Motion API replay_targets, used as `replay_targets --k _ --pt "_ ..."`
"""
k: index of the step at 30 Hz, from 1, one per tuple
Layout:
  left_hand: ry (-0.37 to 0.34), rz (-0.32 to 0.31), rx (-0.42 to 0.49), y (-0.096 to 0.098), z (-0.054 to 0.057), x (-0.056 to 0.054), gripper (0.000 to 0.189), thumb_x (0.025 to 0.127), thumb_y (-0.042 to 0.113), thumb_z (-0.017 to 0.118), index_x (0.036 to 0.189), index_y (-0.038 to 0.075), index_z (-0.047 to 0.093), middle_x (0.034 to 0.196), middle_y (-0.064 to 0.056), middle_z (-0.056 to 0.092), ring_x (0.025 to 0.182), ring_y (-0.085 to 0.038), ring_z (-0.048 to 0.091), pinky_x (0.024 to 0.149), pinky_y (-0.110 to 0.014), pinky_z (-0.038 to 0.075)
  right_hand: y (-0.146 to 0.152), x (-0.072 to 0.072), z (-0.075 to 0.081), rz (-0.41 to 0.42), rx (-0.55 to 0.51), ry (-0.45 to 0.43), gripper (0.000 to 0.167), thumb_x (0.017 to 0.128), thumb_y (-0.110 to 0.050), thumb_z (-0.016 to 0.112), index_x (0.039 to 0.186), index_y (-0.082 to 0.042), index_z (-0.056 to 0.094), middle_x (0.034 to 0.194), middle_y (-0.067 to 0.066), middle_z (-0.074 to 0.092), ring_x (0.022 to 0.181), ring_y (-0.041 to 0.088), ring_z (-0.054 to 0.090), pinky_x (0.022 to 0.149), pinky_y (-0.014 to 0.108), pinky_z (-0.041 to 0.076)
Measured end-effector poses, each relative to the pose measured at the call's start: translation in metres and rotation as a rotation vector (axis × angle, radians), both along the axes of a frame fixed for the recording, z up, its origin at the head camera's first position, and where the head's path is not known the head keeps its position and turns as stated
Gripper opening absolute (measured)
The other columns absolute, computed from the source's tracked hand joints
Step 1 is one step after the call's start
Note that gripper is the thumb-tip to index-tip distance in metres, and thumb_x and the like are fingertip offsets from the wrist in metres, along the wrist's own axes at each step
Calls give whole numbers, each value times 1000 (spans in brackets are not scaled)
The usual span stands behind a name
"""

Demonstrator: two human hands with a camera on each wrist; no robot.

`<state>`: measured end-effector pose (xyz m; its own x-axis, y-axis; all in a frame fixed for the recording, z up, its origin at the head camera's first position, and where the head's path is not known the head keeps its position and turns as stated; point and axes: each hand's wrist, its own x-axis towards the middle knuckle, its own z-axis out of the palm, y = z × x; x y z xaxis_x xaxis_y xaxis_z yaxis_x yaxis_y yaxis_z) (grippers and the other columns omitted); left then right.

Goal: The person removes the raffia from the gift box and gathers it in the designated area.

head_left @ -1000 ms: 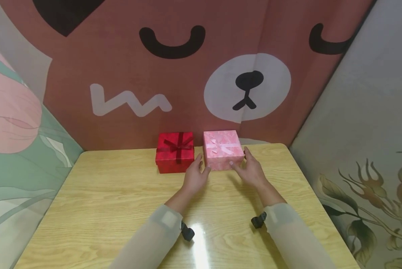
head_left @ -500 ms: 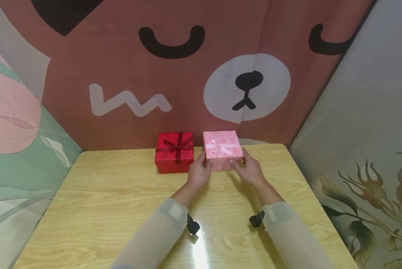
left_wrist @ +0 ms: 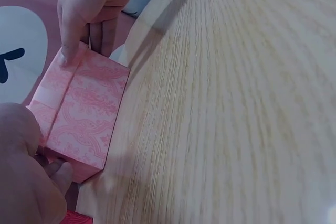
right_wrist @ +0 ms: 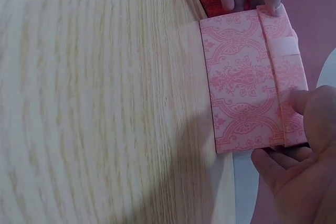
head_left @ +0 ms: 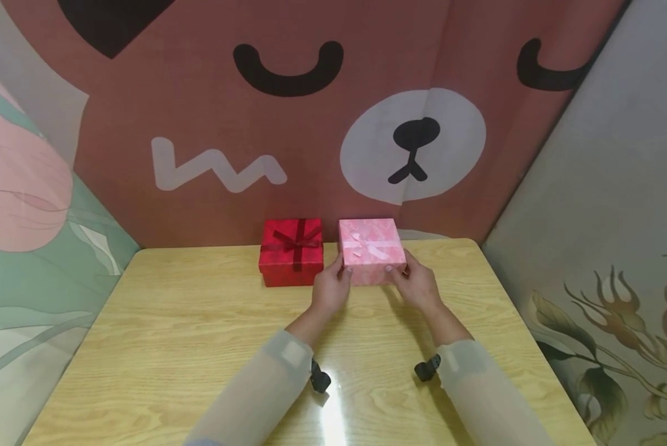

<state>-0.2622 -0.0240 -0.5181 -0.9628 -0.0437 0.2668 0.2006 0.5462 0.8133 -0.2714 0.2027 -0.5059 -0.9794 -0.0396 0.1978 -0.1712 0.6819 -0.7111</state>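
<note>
A pink patterned gift box (head_left: 369,230) with a pale ribbon and bow on its lid is held between both hands at the far side of the table. My left hand (head_left: 331,292) grips its left front corner, thumb on the front face. On the opposite side, my right hand (head_left: 420,286) holds the right corner, its thumb against the front near the lid's edge. In the right wrist view, the front of the pink gift box (right_wrist: 241,80) shows, with fingers at both ends. Just left of my left hand stands a red gift box (head_left: 280,274) with a dark red ribbon bow.
The light wood table (head_left: 199,334) ends right behind the boxes, against a brown wall hanging (head_left: 288,136) with a bear face. A grey floral wall (head_left: 606,204) borders the right side, and a leafy green panel (head_left: 15,279) the left.
My left hand has moved right from the gap between the boxes and taken hold of the pink gift box. The box sits slightly nearer to me. The red box has stayed put.
</note>
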Motion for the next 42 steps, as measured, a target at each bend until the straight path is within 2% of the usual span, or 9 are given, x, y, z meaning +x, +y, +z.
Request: replay_targets --k 8,14,18,21,28,37,42 --pt "6 -11 -6 -6 -2 8 47 103 21 66 147 6 57 128 -13 71 116 -25 70 95 -43 59 -1 9 1 9 14 12 62 100 -39 68 152 -9 52 117 18 73 111 35 71 88 50 60" --pt "3 -48 10 -11 0 14 48 104 22 66 147 4 56 124 -14 73 104 -22 73 86 -39 62 -2 14 1 2 -1 38 61 98 -37 73 148 -8 57 125 17 72 114 33 71 93 49 59" --pt "12 -55 9 -14 -1 18 48 103 22 66 146 2 57 119 -15 75 94 -21 73 80 -39 62 -2 18 2 -5 2 21 62 97 -38 74 147 -7 57 127 18 71 116 34 70 96 49 58" --pt "11 -58 5 -16 -1 21 48 103 22 67 146 3 57 122 -15 73 95 -22 74 82 -40 62 -3 22 3 -5 -10 -3 65 97 -39 75 148 -4 56 130 20 69 117 36 69 96 49 58" --pt "-12 -71 44 -23 -1 29 48 102 24 69 145 6 59 135 -12 66 117 -22 69 94 -40 59 -4 31 4 -2 -15 -15 69 95 -42 76 146 1 56 130 22 68 116 37 69 94 49 59" --pt "-27 -99 55 -32 -1 40 47 101 23 70 143 6 60 126 -15 71 114 -21 71 92 -36 60 -5 42 2 15 -42 -4 72 93 -42 79 143 4 56 130 23 68 114 37 70 93 47 59" --pt "-40 -107 56 -36 -3 47 46 101 23 71 143 6 61 127 -13 71 113 -20 71 91 -34 60 -6 51 2 16 -38 -13 72 92 -44 79 141 4 57 128 23 69 113 37 71 92 47 60"
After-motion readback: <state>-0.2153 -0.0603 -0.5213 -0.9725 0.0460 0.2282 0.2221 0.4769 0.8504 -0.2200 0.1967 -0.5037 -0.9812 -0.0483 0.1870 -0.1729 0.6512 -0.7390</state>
